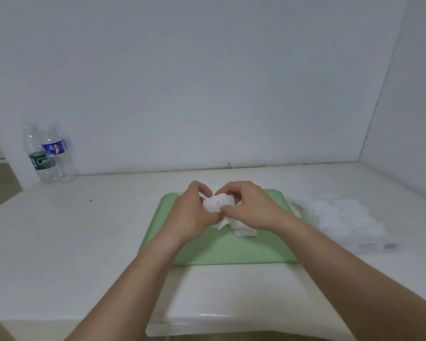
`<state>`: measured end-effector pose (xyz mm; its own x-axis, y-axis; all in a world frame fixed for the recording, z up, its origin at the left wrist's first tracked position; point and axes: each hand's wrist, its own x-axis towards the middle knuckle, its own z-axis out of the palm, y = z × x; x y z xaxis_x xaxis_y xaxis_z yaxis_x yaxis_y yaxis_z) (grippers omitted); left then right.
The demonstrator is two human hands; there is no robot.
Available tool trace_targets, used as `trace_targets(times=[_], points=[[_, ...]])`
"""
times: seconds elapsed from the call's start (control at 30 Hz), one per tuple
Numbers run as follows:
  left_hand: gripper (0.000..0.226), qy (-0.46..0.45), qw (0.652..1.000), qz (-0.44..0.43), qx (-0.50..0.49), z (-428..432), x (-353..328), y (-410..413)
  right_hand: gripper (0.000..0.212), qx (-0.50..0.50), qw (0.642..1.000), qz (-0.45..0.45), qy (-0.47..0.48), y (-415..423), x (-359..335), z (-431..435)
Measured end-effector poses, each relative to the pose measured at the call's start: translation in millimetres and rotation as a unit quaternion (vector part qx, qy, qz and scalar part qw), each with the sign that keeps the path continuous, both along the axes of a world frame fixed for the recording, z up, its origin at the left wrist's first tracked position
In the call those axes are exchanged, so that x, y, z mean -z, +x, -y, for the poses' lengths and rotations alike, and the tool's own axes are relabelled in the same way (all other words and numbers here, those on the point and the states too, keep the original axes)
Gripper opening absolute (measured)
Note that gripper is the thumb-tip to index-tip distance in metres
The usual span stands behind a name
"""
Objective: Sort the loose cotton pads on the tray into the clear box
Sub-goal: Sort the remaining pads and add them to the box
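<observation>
A pale green tray (221, 249) lies on the white table in front of me. Over its far half my left hand (189, 212) and my right hand (251, 207) meet, both curled round a white bunch of cotton pads (218, 203) held between them. A few more white pads (241, 228) lie on the tray just under my right hand, partly hidden by it. I cannot make out a clear box for certain; it may be hidden behind my hands.
A crumpled clear plastic bag (342, 217) lies on the table right of the tray. Two clear water bottles (48, 153) stand at the back left against the wall. White walls close the back and right sides. The table's front edge (231, 326) is near me.
</observation>
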<state>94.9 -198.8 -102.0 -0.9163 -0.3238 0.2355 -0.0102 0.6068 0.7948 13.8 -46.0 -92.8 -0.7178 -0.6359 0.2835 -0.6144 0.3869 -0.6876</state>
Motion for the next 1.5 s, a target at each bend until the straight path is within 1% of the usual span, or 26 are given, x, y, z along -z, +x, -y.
trace_targets(times=[0.1, 0.2, 0.3, 0.37, 0.4, 0.43, 0.5, 0.53, 0.6, 0.7, 0.73, 0.8, 0.93, 1.1, 1.27, 1.37, 1.5], points=[[0.053, -0.014, 1.000, 0.006, 0.025, -24.3, -6.0, -2.5, 0.029, -0.022, 0.999, 0.021, 0.023, 1.9, -13.2, -36.4], [0.051, -0.001, 0.999, -0.001, 0.051, -57.3, -11.9, -11.7, 0.022, -0.020, 0.999, 0.011, 0.046, 0.1, -30.4, -74.0], [0.045, 0.050, 0.996, -0.012, 0.074, -95.5, -15.8, -25.9, 0.015, 0.021, 0.999, 0.004, 0.037, -10.5, -47.7, -118.6], [0.040, 0.077, 0.993, -0.015, 0.088, -120.2, -16.4, -36.9, 0.017, 0.071, 0.997, -0.001, 0.013, -21.8, -55.8, -152.8], [0.037, 0.077, 0.992, -0.012, 0.094, -134.2, -15.9, -43.1, 0.017, 0.100, 0.995, 0.002, -0.002, -28.3, -57.5, -172.5], [0.036, 0.063, 0.993, -0.008, 0.100, -146.5, -15.4, -49.2, 0.017, 0.125, 0.992, 0.009, -0.016, -33.9, -58.3, -189.8], [0.042, -0.001, 0.993, 0.002, 0.118, -169.9, -13.9, -62.4, 0.017, 0.160, 0.986, 0.023, -0.036, -43.0, -57.0, -220.6], [0.050, -0.045, 0.990, 0.009, 0.132, -182.2, -13.6, -70.8, 0.017, 0.172, 0.984, 0.027, -0.038, -47.4, -55.5, -234.8], [0.075, -0.133, 0.977, 0.035, 0.163, -201.2, -14.5, -86.8, 0.018, 0.183, 0.982, 0.034, -0.036, -53.5, -51.4, -254.7], [0.111, -0.236, 0.944, 0.111, 0.201, -224.6, -14.7, -113.4, 0.017, 0.188, 0.981, 0.045, -0.027, -62.4, -44.7, -276.2], [0.118, -0.273, 0.931, 0.131, 0.204, -230.8, -12.9, -122.3, 0.017, 0.188, 0.981, 0.048, -0.021, -65.8, -41.6, -282.1], [0.125, -0.319, 0.912, 0.159, 0.204, -239.4, -8.2, -137.7, 0.017, 0.189, 0.981, 0.048, -0.013, -72.9, -36.2, -290.2], [0.121, -0.288, 0.910, 0.192, 0.227, -243.2, -1.4, -157.2, 0.017, 0.188, 0.981, 0.041, 0.021, -89.6, -27.3, -297.2], [0.098, -0.291, 0.913, 0.173, 0.228, -235.8, 3.1, -166.4, 0.018, 0.174, 0.983, 0.036, 0.048, -105.3, -16.3, -297.5], [0.085, -0.305, 0.915, 0.151, 0.216, -233.2, 4.6, -163.3, 0.021, 0.148, 0.973, -0.009, 0.177, -110.7, -11.6, -292.5], [0.076, -0.304, 0.917, 0.145, 0.212, -231.7, 2.2, -161.2, 0.017, 0.148, 0.950, -0.039, 0.274, -107.2, -18.7, -283.2], [0.069, -0.297, 0.921, 0.137, 0.213, -232.1, 3.0, -157.9, 0.021, 0.156, 0.887, -0.099, 0.424, -102.9, -23.3, -261.2]])
